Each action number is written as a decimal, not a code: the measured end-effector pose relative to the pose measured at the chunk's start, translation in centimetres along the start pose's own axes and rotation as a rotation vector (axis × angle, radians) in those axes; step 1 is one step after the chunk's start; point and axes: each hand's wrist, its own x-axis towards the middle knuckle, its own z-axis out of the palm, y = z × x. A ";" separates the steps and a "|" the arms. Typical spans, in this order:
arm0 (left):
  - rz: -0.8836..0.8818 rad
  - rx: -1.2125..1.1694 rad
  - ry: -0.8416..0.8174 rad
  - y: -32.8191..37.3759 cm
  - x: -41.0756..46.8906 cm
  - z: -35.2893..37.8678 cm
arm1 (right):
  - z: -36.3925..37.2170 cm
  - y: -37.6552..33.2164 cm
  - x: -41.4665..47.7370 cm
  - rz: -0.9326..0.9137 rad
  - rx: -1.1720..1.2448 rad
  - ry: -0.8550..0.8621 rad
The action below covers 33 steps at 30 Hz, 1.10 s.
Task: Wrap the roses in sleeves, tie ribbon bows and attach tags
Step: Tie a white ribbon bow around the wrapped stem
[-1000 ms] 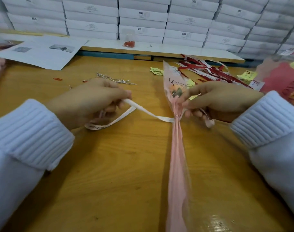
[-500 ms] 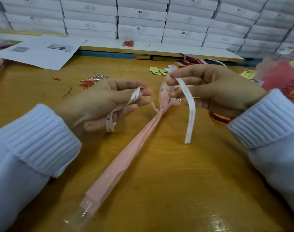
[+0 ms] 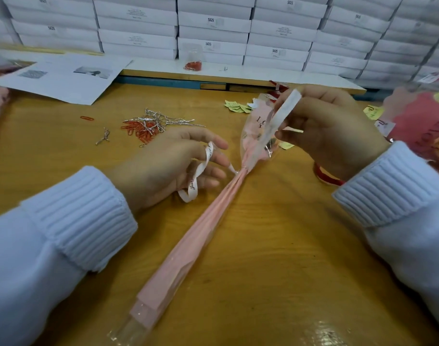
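Left hand (image 3: 163,168) fingers curl round one white ribbon (image 3: 198,172) end. Right hand (image 3: 330,131) pinches the other end above the pink sleeve (image 3: 201,236).

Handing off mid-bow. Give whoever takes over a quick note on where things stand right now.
Left hand grips one ribbon end, looped over its fingers.
Right hand pinches the other end, raised over the sleeved rose.
It lies diagonally on the table, ribbon cinched round its neck.
Done: sleeve on, ribbon round.
Left: tie the bow, attach a tag.
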 end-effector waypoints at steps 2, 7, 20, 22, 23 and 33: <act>0.008 0.064 0.031 0.0 -0.1 0.3 | 0.0 -0.1 0.0 0.019 0.008 0.000; 0.114 0.724 0.066 -0.6 -0.7 1.7 | -0.7 -0.1 0.4 0.169 0.071 0.069; 0.120 0.853 0.045 -0.9 -0.6 2.3 | -1.3 1.5 0.9 0.377 -0.880 0.010; 0.152 0.991 0.096 -0.9 -0.3 1.4 | -1.6 1.7 1.1 0.326 -1.163 -0.022; 0.166 1.053 0.127 -0.9 -0.2 1.1 | -1.6 1.8 1.1 0.298 -1.266 -0.015; 0.234 0.921 0.169 -0.7 -0.1 1.0 | 0.6 2.5 0.8 0.213 -1.239 -0.009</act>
